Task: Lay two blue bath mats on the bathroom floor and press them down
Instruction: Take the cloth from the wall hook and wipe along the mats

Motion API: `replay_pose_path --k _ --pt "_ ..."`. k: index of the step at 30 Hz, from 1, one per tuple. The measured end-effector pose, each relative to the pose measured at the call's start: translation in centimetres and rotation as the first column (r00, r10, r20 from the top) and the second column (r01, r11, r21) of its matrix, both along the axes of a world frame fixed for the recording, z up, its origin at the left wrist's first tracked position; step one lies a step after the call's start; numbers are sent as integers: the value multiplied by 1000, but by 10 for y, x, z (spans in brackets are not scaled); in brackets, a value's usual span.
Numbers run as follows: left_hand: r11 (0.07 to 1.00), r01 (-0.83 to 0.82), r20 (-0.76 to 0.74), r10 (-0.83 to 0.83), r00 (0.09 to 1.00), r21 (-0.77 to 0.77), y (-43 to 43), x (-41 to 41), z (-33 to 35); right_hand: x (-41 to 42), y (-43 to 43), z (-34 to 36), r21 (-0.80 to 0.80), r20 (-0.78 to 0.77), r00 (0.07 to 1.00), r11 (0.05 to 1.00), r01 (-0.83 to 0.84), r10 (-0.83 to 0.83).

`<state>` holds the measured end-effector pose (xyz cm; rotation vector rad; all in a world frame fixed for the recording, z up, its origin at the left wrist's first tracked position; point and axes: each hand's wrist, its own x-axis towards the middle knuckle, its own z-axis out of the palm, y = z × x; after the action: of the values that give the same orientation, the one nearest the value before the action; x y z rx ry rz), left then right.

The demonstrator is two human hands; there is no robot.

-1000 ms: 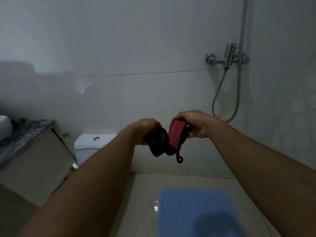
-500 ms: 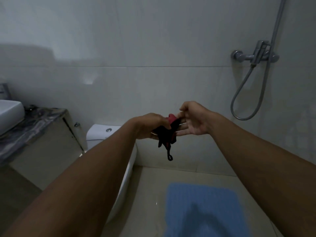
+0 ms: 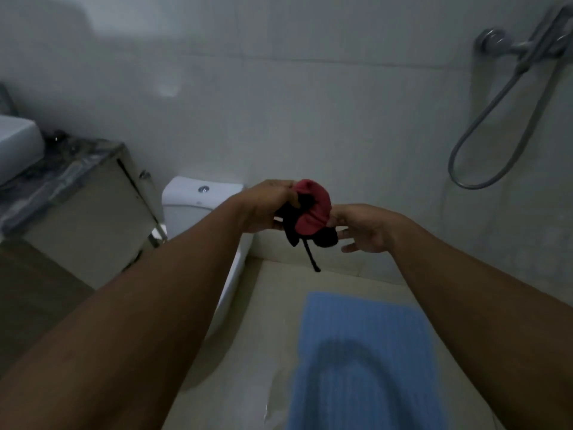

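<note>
One blue ribbed bath mat lies flat on the beige floor below my arms, with a dark shadow across it. No second mat shows. At chest height in front of the wall, my left hand grips a bunched red and black fabric item with a black cord dangling from it. My right hand pinches the red edge of that fabric with thumb and forefinger, its other fingers spread.
A white toilet stands against the wall at left of the mat. A marble-topped vanity with a white basin is at far left. A shower mixer and hose hang at upper right.
The view has tilted down and left, so the mat shows more. Both hands dropped lower in the frame, and the red part of the fabric has been turned outward and upward.
</note>
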<state>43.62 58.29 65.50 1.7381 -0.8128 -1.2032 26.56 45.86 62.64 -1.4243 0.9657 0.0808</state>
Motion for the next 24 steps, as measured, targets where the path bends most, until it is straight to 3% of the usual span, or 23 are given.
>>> replay_pose_path --k 6,11,18,24 --pt "952 -258 54 253 966 165 0 -8 -59 7 -19 -74 120 103 992 991 58 -71" --pt "923 -335 112 319 941 189 -3 -25 -154 16 -26 -149 -23 8 1000 999 -28 28" --pt "859 -484 131 467 874 168 18 -50 -361 11 2 -337 -68 -59 998 997 -33 29" --pt "823 -460 -10 491 871 333 63 -58 -577 12 43 -560 -48 -119 988 993 -105 99"
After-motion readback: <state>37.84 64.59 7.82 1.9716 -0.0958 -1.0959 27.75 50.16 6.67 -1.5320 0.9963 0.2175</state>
